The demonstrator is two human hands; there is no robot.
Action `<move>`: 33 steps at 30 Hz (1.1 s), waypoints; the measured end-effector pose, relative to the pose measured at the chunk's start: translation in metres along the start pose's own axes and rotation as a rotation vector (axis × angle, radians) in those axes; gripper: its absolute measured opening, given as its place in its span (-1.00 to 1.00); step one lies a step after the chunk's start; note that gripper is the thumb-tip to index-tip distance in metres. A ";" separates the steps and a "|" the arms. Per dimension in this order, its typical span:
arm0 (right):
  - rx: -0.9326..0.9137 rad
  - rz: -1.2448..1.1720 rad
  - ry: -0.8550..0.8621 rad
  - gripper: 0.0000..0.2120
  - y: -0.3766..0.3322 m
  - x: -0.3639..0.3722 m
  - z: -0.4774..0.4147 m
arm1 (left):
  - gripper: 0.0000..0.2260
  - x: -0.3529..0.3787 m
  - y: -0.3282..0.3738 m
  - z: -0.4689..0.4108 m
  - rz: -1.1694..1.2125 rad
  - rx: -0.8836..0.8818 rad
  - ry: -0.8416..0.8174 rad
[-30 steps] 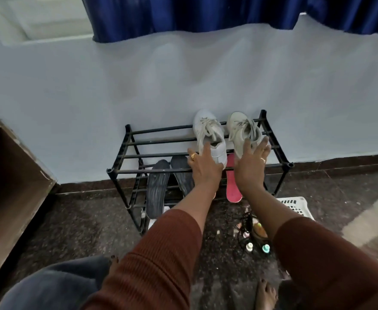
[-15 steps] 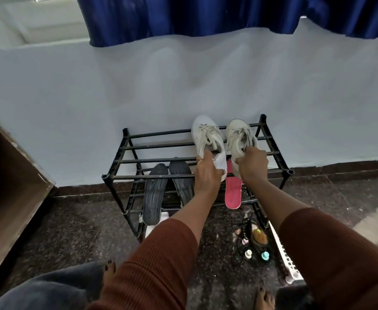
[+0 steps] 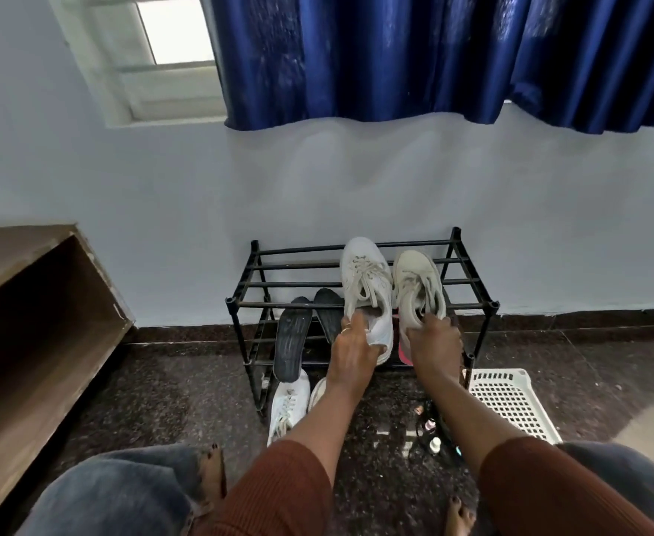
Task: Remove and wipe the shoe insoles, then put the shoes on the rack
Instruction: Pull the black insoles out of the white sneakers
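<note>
Two shoes held at the heels on the rack's top tier

The left shoe (image 3: pixel 366 282) is gripped at its heel collar by the left hand (image 3: pixel 352 348), the right shoe (image 3: pixel 418 288) likewise by the right hand (image 3: pixel 433 342); both lie toes toward the wall at the right end of the rack (image 3: pixel 298 303). Two dark insoles (image 3: pixel 292 346) lean at the lower tier, a pink insole (image 3: pixel 402 350) beneath the shoes. The shoes should be slid squarely across several bars, heels fully supported, before the grips are released.
</note>
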State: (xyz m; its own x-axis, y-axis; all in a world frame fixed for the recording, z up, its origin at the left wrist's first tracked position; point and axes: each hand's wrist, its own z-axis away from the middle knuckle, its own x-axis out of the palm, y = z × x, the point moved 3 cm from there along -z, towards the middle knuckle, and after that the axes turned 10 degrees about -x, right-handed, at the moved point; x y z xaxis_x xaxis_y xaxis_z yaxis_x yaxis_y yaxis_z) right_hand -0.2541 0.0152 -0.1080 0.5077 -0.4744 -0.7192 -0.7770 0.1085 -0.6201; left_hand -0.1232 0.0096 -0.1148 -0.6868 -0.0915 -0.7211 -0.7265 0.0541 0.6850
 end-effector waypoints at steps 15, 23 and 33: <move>0.091 0.077 -0.140 -0.77 0.012 0.015 0.155 | -0.58 -0.001 -0.084 0.128 -0.195 0.043 -0.143; 0.221 0.028 -0.204 -0.76 0.051 0.035 0.198 | -0.63 0.028 -0.120 0.156 -0.286 -0.012 -0.358; 0.366 0.070 -0.358 -0.77 0.095 0.077 0.195 | -0.55 0.069 -0.145 0.143 -0.169 -0.287 -0.484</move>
State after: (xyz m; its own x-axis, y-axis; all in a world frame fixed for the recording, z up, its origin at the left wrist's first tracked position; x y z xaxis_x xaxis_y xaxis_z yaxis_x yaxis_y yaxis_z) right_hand -0.2166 0.1594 -0.2835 0.6044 -0.1327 -0.7855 -0.6651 0.4587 -0.5893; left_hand -0.0684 0.1374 -0.2790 -0.5436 0.3925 -0.7419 -0.8377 -0.1995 0.5083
